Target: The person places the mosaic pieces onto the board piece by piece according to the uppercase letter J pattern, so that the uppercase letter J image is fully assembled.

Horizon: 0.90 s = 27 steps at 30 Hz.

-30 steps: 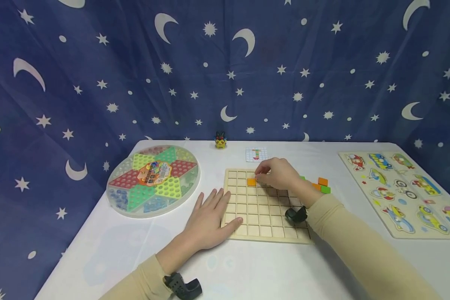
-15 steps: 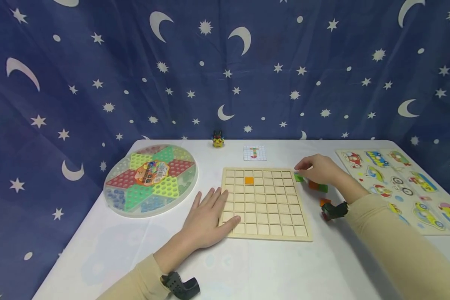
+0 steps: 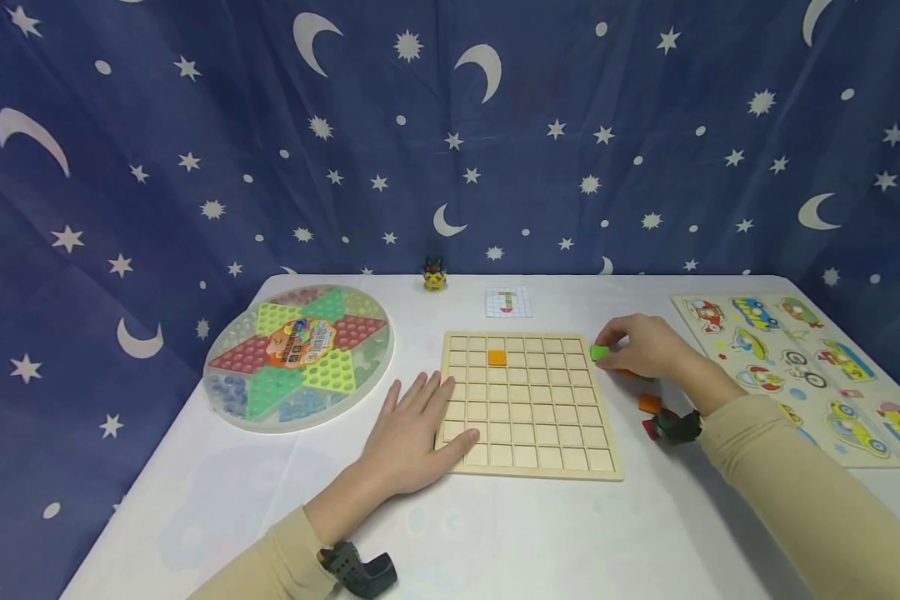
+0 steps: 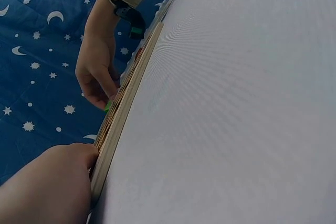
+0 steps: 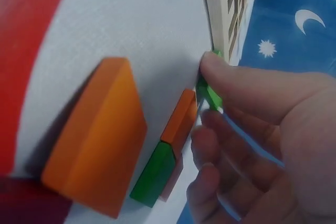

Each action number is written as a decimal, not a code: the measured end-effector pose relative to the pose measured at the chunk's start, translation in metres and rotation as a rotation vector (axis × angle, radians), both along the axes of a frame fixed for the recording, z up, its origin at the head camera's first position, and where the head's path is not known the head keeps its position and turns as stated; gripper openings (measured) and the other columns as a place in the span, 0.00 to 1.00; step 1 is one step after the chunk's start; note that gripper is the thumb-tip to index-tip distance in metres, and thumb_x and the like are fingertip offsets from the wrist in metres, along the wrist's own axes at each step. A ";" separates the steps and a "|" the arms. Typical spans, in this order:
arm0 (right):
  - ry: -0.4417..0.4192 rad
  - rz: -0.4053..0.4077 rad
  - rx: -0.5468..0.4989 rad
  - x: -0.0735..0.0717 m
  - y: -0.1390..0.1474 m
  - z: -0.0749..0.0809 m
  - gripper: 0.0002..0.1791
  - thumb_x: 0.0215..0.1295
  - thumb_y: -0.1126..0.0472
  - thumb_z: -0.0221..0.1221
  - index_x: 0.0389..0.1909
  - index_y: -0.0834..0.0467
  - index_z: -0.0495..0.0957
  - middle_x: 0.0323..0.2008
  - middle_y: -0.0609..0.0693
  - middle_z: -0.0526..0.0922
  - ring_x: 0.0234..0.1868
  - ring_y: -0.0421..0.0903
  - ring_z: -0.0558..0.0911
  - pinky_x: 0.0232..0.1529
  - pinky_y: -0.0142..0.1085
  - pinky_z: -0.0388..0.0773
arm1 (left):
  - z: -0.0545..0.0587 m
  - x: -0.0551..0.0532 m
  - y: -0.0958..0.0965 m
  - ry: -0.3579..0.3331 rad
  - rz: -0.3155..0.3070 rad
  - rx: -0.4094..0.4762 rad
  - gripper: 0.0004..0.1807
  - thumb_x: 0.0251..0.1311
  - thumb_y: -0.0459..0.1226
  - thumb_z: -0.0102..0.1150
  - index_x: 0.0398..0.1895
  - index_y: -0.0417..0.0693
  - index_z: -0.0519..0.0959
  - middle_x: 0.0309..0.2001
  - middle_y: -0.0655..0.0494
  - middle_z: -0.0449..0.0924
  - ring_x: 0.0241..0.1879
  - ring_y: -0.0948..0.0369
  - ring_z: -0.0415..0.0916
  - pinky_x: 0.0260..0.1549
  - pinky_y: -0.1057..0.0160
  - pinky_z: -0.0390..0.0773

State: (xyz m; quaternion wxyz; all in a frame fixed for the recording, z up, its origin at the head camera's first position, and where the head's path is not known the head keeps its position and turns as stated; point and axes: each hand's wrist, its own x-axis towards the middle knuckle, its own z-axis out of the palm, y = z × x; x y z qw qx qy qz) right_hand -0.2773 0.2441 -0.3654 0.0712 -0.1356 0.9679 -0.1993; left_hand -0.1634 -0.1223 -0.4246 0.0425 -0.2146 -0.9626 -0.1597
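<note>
A wooden grid board (image 3: 536, 414) lies on the table, with one orange square tile (image 3: 497, 357) in a cell of its upper part. My left hand (image 3: 407, 437) rests with spread fingers on the board's left edge. Just off the upper right edge, my right hand (image 3: 648, 348) pinches a green tile (image 3: 598, 352) between thumb and fingers. In the right wrist view this green tile (image 5: 211, 97) looks tilted, partly covered by the thumb. Under and near that hand lie more tiles: an orange one (image 5: 100, 140), a second orange one (image 5: 180, 119) and a green one (image 5: 154, 176).
Behind the board lies a small printed pattern card (image 3: 507, 302), with a yellow toy figure (image 3: 434, 275) to its left. A round Chinese checkers board (image 3: 300, 358) occupies the left side. A vehicle picture puzzle (image 3: 798, 375) lies at the right. Red pieces (image 5: 26, 40) lie close to the right wrist.
My right hand has left the orange tile in the board, moved right to the loose tiles and taken hold of a green one. The left hand has stayed on the board.
</note>
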 end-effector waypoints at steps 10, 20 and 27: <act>0.039 -0.030 -0.108 -0.007 -0.009 0.013 0.10 0.66 0.59 0.69 0.42 0.59 0.80 0.37 0.54 0.84 0.29 0.48 0.81 0.31 0.39 0.74 | 0.003 -0.001 -0.001 0.008 0.000 -0.014 0.49 0.70 0.70 0.36 0.81 0.44 0.58 0.79 0.45 0.55 0.79 0.48 0.47 0.75 0.40 0.38; -0.110 0.073 -0.230 -0.005 -0.065 0.014 0.09 0.69 0.58 0.67 0.45 0.57 0.81 0.37 0.51 0.83 0.30 0.48 0.85 0.32 0.39 0.78 | 0.004 -0.002 -0.001 -0.004 0.000 0.001 0.49 0.70 0.70 0.37 0.81 0.44 0.58 0.79 0.44 0.55 0.79 0.48 0.47 0.75 0.40 0.38; -0.092 0.160 -0.191 -0.007 -0.094 0.000 0.07 0.69 0.59 0.66 0.44 0.56 0.82 0.37 0.48 0.84 0.30 0.46 0.83 0.40 0.43 0.79 | 0.002 0.000 0.000 -0.017 0.008 0.002 0.49 0.70 0.70 0.38 0.81 0.44 0.58 0.79 0.45 0.56 0.79 0.48 0.48 0.75 0.40 0.38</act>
